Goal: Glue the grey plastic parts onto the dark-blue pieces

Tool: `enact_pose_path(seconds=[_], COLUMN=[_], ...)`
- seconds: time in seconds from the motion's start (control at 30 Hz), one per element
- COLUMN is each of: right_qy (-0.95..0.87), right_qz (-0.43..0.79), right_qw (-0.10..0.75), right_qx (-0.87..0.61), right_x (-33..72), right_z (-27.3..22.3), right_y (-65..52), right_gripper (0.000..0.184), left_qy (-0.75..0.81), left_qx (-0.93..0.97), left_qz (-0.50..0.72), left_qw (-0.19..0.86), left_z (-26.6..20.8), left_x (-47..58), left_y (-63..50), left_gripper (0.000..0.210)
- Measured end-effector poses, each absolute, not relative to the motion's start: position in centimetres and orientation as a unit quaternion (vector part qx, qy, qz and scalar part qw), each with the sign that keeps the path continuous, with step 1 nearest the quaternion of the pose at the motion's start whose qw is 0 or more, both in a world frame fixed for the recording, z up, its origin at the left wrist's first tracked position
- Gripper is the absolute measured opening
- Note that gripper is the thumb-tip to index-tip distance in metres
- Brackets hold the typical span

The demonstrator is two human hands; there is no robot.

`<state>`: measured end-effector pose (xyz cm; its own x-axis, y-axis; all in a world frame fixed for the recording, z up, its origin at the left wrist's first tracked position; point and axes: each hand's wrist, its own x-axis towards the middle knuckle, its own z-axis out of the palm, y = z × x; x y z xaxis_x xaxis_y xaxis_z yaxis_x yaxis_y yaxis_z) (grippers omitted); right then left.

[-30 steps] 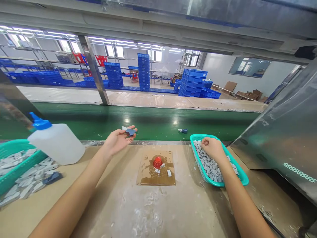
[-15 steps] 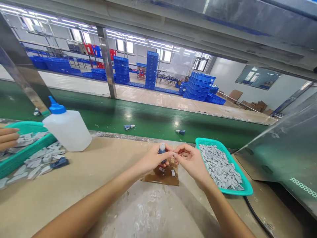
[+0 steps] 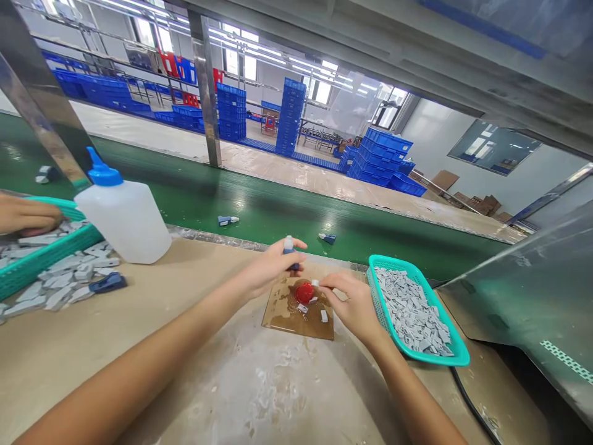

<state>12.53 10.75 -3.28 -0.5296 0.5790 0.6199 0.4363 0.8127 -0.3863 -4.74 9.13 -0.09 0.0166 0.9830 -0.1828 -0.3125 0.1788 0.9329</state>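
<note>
My left hand [image 3: 273,267] is closed around a dark blue plastic part with a whitish tip [image 3: 289,243], held upright above the far edge of a wet brown board [image 3: 282,318]. My right hand [image 3: 353,301] pinches a small white plastic piece [image 3: 315,283] between thumb and fingertip. That piece is beside a round red dish or pad [image 3: 304,293] on the board; whether they touch I cannot tell. Close to the red round lie a few loose white pieces, one of them [image 3: 323,316] nearer the board's right edge.
A green basket [image 3: 458,358] of small grey-white pieces stands to the right. On the left are a white squeeze bottle [image 3: 125,222], loose grey pieces [image 3: 60,281] and another green basket [image 3: 90,238], with another person's hand [image 3: 30,214] in it. Blue-and-white parts [image 3: 327,238] lie on the green conveyor [image 3: 269,213].
My hands have drawn apart, uncovering the red round. The right one has come down beside it with a white piece. Conveyor parts have shifted left, and the other person's hand has reached into its basket.
</note>
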Motion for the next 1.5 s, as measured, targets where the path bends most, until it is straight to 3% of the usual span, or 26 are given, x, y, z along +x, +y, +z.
enact_pose_path(seconds=[0.27, 0.57, 1.17, 1.3, 1.5], right_qy=[-0.886, -0.904, -0.912, -0.891, -0.771], right_qz=[0.115, 0.034, 0.041, 0.109, 0.227], right_qw=[0.311, 0.302, 0.295, 0.329, 0.468], right_qx=[-0.325, -0.299, -0.282, -0.295, -0.368], right_x=[12.2, 12.3, 12.2, 12.1, 12.5], right_z=[-5.5, -6.3, -5.9, -4.6, -1.9], right_y=[11.3, 11.5, 11.4, 10.8, 10.2], right_gripper=[0.017, 0.026, 0.024, 0.019, 0.012], left_qy=[0.459, 0.418, 0.440, 0.446, 0.438], left_qx=[0.237, 0.263, 0.297, 0.317, 0.378], left_qz=[0.582, 0.555, 0.551, 0.539, 0.486], left_qw=[0.628, 0.670, 0.644, 0.640, 0.656], left_z=[-0.2, -1.2, -1.1, -1.2, -1.5], left_x=[-5.0, -5.3, -5.2, -5.4, -4.9], left_y=[9.9, 10.0, 10.0, 10.0, 9.7], left_gripper=[0.025, 0.024, 0.018, 0.017, 0.018])
